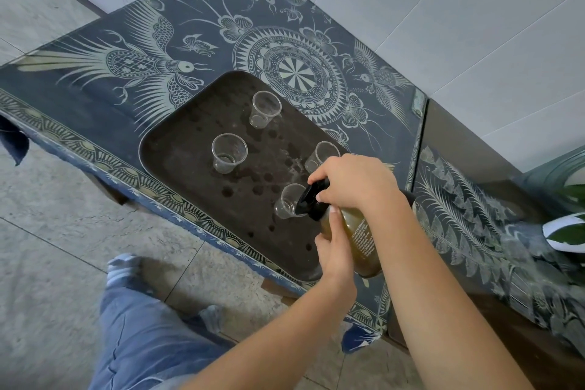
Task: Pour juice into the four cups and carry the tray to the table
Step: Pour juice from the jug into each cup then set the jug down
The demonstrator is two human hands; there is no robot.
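We hold a juice bottle [359, 237] over the near right corner of a dark tray [190, 149]. The bottle is brownish and see-through, with small white writing on its side. It leans over, with its black top [311, 199] pointing at the nearest cup [289, 201]. The top sits right at the rim of that cup. We cannot tell if juice is coming out.

Our left hand [334, 255] is wrapped tight around the middle of the bottle from below. Our right hand [351, 182] is on top, with its fingers closed on the black top.

Four clear cups stand upright on the tray, well apart from each other. One cup [266, 109] is at the far side. One cup [228, 152] is on the left. One cup [321, 155] is on the right, partly hidden behind our right hand. All four look empty or nearly so.

The tray has dark wet-looking spots on it. It lies on a table [95, 89] with a dark blue cloth that has pale birds, flowers and a big round shape on it.

Below the table we see our blue trouser leg [139, 336] and the grey tiled floor [47, 231]. A green plant [569, 231] peeks in at the right edge.
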